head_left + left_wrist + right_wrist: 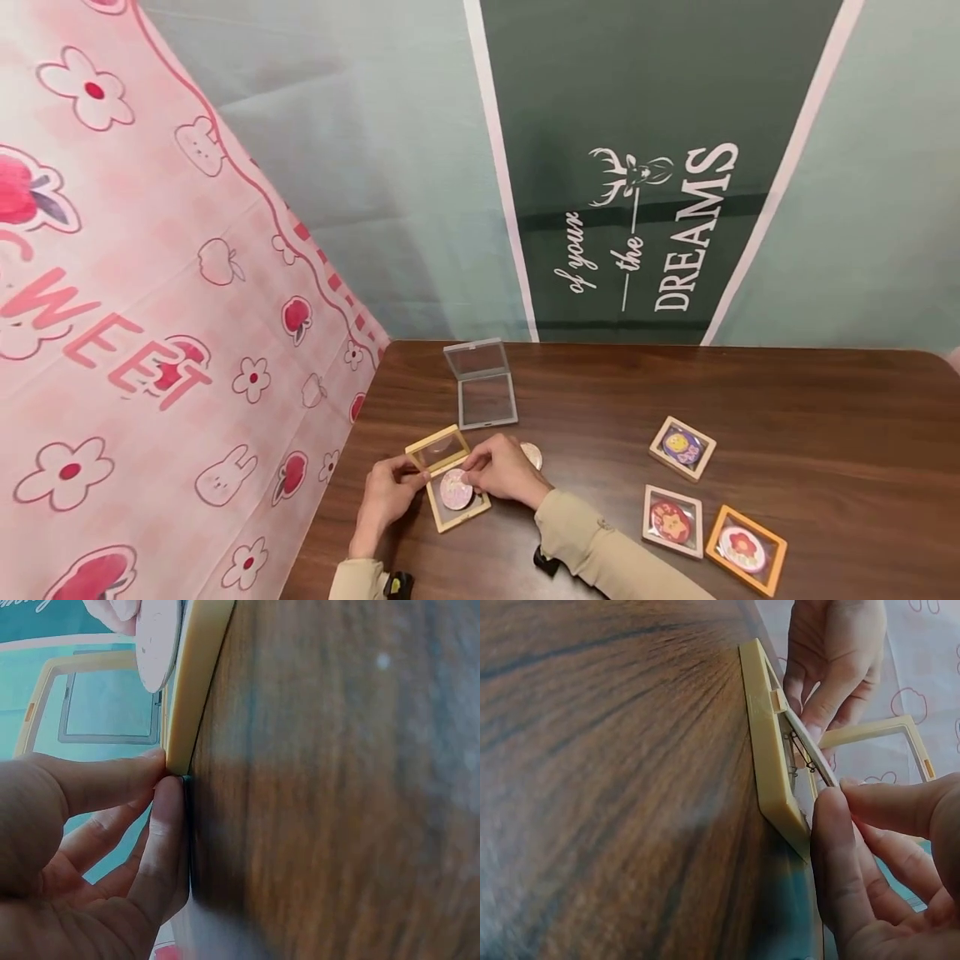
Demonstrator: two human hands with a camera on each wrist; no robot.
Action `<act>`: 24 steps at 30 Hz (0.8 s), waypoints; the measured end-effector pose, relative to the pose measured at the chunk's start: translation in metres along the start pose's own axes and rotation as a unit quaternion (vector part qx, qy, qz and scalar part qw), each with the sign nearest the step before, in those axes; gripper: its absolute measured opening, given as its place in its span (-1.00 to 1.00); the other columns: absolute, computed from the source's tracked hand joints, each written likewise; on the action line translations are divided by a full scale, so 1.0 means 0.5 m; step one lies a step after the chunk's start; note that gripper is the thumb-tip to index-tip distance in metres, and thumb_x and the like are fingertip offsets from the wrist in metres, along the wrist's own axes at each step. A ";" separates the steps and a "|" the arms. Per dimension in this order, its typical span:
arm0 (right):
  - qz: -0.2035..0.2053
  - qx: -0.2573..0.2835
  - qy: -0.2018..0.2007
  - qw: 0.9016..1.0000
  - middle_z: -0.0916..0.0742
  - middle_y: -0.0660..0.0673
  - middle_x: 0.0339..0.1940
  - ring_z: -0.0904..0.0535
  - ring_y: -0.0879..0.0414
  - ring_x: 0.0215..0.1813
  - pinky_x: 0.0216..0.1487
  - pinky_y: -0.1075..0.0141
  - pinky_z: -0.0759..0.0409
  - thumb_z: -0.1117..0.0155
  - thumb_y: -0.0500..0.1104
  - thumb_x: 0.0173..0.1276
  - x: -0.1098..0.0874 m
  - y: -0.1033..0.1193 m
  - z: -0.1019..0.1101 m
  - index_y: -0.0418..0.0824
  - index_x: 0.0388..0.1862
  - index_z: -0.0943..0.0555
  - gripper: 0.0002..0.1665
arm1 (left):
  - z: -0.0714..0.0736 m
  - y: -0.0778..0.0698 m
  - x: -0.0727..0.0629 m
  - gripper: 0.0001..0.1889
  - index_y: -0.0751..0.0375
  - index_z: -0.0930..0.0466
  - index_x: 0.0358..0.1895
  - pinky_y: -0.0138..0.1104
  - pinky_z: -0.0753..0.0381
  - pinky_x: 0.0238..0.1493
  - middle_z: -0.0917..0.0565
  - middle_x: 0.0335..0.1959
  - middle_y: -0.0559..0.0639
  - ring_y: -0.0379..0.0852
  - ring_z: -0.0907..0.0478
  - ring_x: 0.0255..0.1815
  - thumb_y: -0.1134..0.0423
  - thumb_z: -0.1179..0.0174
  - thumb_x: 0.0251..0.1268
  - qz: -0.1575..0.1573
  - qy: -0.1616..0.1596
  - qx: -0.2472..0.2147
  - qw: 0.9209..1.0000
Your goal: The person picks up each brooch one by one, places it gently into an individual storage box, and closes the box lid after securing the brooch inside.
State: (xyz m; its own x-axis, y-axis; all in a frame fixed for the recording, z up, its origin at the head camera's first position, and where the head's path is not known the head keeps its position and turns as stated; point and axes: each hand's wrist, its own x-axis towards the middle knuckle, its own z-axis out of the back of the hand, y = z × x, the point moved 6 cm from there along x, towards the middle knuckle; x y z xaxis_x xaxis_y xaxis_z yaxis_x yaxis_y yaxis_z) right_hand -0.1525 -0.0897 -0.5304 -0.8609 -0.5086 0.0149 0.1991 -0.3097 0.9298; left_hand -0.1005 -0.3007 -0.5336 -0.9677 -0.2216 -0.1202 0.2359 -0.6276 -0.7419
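A yellow square display case (463, 518) lies on the table with its clear-windowed lid raised. My left hand (388, 496) pinches the case at its hinge side, thumb and finger at the frame's edge in the left wrist view. Between right thumb and fingers, my right hand (504, 471) holds a round pink badge (455, 490) over the case's lower half. From the right wrist, the badge (822, 763) appears nearly edge-on, tilted at the case, with a metal pin on its back. Another round badge (532, 454) lies partly hidden behind the right hand.
Behind the yellow case stands a grey case (487, 424) with its lid up. To the right lie a cream case (673, 466), a pale pink case (646, 512) and an orange case (777, 571), each containing a round badge. Fabric hangings border the table's left and back.
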 end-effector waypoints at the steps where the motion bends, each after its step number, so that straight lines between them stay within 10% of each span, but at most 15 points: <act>1: -0.002 0.004 -0.002 1.000 -0.78 -0.03 -0.63 -0.62 0.36 -0.62 -0.54 0.44 -0.55 -0.59 -0.36 0.19 -0.002 -0.003 0.004 -0.27 -0.39 -0.83 -0.95 | -0.004 -0.003 0.002 -0.92 0.17 -0.80 -0.20 -0.31 -0.67 -0.24 -0.85 -0.19 0.06 -0.17 -0.74 -0.26 0.32 -0.50 0.30 -0.003 0.003 0.002 1.000; 24: -0.005 -0.004 -0.013 1.000 -0.79 -0.02 -0.61 -0.62 0.37 -0.59 -0.49 0.44 -0.57 -0.58 -0.36 0.16 -0.012 -0.001 0.007 -0.27 -0.42 -0.81 -0.94 | -0.003 -0.001 0.002 -0.91 0.17 -0.79 -0.21 -0.35 -0.65 -0.26 -0.85 -0.23 0.04 -0.19 -0.73 -0.29 0.33 -0.50 0.28 -0.003 0.005 0.011 1.000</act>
State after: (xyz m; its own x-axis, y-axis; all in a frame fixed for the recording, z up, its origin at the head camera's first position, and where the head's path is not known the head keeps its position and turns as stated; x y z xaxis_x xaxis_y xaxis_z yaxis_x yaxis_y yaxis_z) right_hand -0.1488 -0.0837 -0.5299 -0.8751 -0.4837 0.0158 0.1938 -0.3204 0.9272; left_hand -0.1018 -0.2995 -0.5342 -0.9699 -0.2100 -0.1234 0.2323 -0.6457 -0.7274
